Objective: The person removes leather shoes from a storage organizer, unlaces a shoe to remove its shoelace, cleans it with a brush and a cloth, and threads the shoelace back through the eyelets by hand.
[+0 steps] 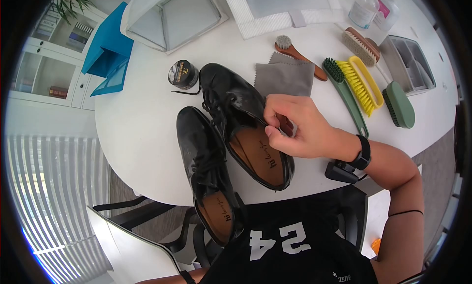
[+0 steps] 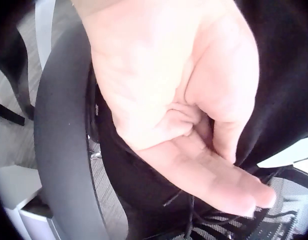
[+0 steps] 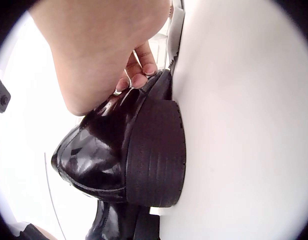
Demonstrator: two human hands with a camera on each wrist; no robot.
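Note:
My right hand (image 1: 302, 126) pinches the side rim of the opening of a black lace-up dress shoe (image 1: 243, 94), thumb toward the inside. In the right wrist view its fingertips (image 3: 139, 81) rest on the glossy upper, above the thick heel (image 3: 156, 152). This shoe stands on the white table with its toe pointing away; its insole (image 1: 258, 156) is tan. A matching shoe (image 1: 196, 136) lies beside it on the left, its heel overlapping the table's front edge. My left hand (image 2: 179, 110) hangs low by the black clothing, fingers loosely extended and holding nothing.
Behind the shoes are a round black tin (image 1: 183, 74), a grey cloth (image 1: 290, 80) and a wooden-handled brush (image 1: 300, 58). Several more brushes, including a yellow one (image 1: 366, 85), lie right, near a grey divided box (image 1: 408, 62). Bottles (image 1: 364, 11) stand at the back.

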